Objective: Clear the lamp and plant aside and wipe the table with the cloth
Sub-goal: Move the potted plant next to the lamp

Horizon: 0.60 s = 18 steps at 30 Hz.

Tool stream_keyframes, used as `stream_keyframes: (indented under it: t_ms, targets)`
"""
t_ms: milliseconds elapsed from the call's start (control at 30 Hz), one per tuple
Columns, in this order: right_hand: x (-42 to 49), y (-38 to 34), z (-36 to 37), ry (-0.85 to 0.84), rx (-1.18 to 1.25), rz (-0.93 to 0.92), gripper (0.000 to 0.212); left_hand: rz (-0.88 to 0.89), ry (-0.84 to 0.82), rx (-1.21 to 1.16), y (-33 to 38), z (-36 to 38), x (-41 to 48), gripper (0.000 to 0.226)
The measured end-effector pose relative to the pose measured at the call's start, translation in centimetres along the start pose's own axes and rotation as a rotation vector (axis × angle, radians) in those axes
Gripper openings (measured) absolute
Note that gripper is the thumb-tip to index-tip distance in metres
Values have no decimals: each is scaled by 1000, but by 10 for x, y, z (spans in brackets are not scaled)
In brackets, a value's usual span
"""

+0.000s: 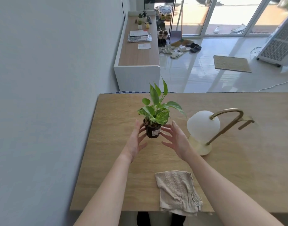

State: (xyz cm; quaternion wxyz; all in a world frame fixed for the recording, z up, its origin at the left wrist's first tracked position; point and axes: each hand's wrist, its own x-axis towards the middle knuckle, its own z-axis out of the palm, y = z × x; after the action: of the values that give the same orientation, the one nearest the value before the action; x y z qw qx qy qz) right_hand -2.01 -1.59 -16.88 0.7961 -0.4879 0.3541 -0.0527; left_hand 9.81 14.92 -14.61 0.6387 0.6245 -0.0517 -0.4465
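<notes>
A small green plant in a dark pot (pixel 153 131) stands on the wooden table (pixel 238 168), left of centre. My left hand (pixel 135 141) is at the pot's left side with its fingertips against it. On the pot's right side is my right hand (pixel 175 139), fingers spread, the tips at the pot's label. Neither hand has closed around the pot. A lamp (pixel 203 126) with a white globe shade, curved brass arm and round base stands just right of my right hand. A beige cloth (pixel 177 191) lies crumpled at the table's near edge, partly overhanging.
The table's left edge runs close to a grey wall (pixel 42 111). Beyond the far edge stand a low white cabinet (pixel 138 59) with small pots and papers, shoes on the tiled floor, a mat (pixel 231 63) and a white cooler (pixel 280 44).
</notes>
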Motion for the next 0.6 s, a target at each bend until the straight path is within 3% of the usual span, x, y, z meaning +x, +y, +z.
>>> stream_keyframes:
  t_ms: [600]
  targets:
    - [-26,37,1,55,106,83,35,-64,27,7,-44,-1,-21,79]
